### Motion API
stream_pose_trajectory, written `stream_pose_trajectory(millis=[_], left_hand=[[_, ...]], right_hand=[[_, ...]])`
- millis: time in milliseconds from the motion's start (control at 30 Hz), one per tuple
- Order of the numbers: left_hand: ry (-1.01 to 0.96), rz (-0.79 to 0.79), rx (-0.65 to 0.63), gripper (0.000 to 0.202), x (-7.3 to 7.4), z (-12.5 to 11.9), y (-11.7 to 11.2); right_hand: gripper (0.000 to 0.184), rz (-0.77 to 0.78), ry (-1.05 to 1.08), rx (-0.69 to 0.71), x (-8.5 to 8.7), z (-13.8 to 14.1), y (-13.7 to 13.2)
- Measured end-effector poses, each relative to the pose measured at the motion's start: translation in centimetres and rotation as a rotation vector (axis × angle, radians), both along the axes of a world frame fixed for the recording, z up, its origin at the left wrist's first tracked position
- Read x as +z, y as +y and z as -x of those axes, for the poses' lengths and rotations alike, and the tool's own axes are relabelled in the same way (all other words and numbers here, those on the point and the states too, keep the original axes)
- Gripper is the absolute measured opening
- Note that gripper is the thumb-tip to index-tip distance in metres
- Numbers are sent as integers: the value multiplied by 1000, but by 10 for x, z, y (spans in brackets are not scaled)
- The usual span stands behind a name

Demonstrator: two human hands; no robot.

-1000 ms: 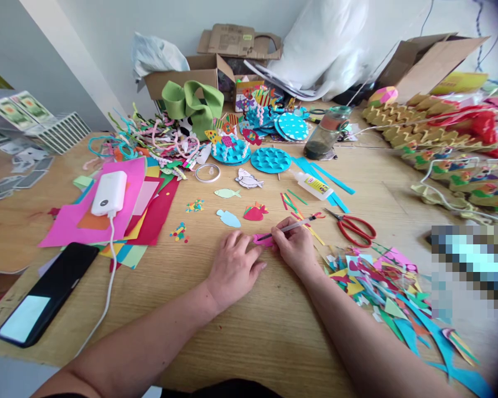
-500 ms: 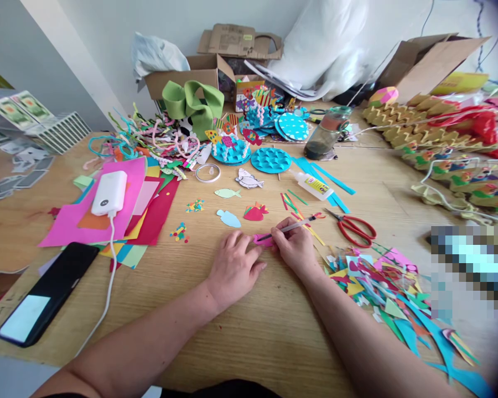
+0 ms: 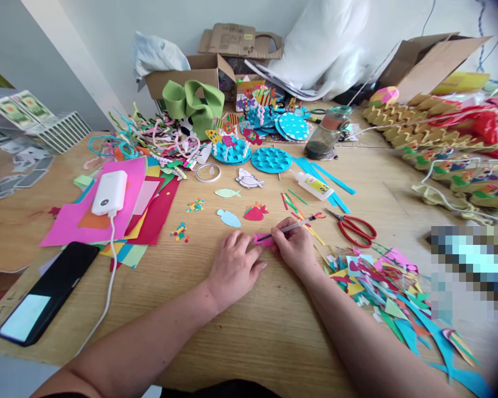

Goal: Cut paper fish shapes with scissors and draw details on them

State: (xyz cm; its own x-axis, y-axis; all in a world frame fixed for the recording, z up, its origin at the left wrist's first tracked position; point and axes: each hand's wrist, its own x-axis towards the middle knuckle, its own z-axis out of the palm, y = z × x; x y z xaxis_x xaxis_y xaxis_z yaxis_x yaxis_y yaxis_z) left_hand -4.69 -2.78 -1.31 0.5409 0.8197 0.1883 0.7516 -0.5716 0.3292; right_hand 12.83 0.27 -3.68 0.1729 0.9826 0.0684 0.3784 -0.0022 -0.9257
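Observation:
My right hand [image 3: 294, 249] is closed round a thin pen [image 3: 292, 226], its tip resting on a small pink paper cut-out [image 3: 262, 239] on the wooden table [image 3: 249, 326]. My left hand [image 3: 233, 265] lies flat beside it, fingers spread, pressing on the cut-out's left edge. Just beyond lie a light blue paper fish [image 3: 228, 218], a red paper fish [image 3: 255, 211] and a pale green fish [image 3: 227, 193].
Red scissors [image 3: 354, 228] and a glue bottle [image 3: 314, 185] lie right of the hands. Paper scraps [image 3: 382, 287] pile at the right. Coloured sheets [image 3: 120, 207] with a white power bank [image 3: 109, 192] and a black phone [image 3: 47, 293] lie left. Cardboard boxes [image 3: 199, 74] stand behind.

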Motion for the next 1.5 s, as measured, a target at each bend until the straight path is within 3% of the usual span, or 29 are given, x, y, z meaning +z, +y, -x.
stream_pose_trajectory(millis=[1133,1367,1500], left_hand=[[-19,-13,-5,33,-2,1,0],[-6,-2,6,33,-1,0,-1],[-1,4,-4,37,-1,0,-1]], right_hand=[[15,13,75,54,1,2,-2],[21,-109,173,-112,9,4,-3],[24,-82,212,-77,6,3,-1]])
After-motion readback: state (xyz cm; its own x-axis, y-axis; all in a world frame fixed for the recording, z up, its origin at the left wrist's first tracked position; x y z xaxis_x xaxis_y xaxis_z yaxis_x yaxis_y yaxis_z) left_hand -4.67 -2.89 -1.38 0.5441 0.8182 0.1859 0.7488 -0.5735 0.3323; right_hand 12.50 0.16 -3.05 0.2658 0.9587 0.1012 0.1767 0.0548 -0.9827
